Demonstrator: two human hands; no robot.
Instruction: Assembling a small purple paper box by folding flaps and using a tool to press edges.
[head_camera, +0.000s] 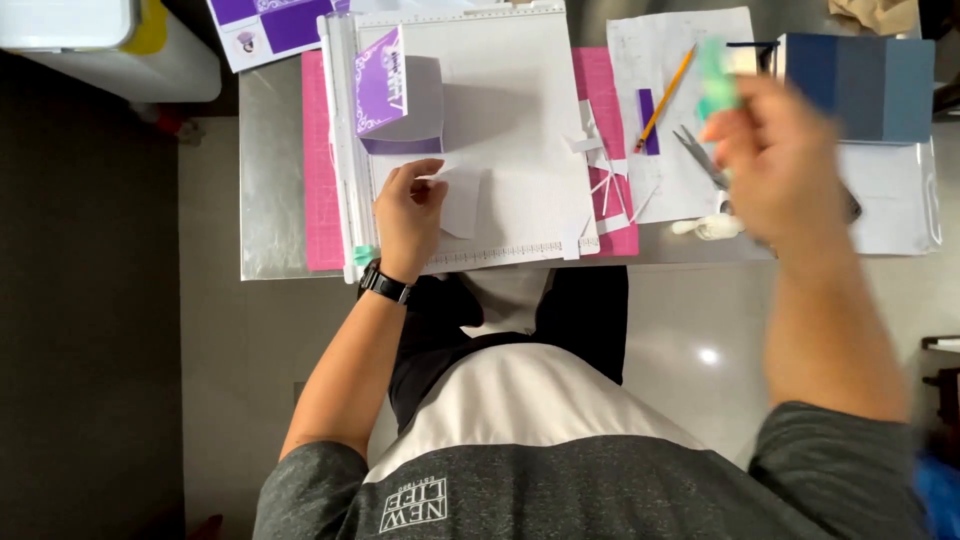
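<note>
Head view, looking down: the left hand (408, 212) presses its curled fingers on a small white paper piece (462, 200) lying on a white paper trimmer (480, 130) near the table's (270, 170) front edge. The right hand (775, 165), blurred and raised over the table's right side, pinches a green object (716, 80) too blurred to identify. A purple card (382, 82) stands folded at the trimmer's back left, with a pink mat (320, 160) underneath, while a pencil (666, 95), scissors (700, 158) and blue sheets (860, 85) lie toward the right.
</note>
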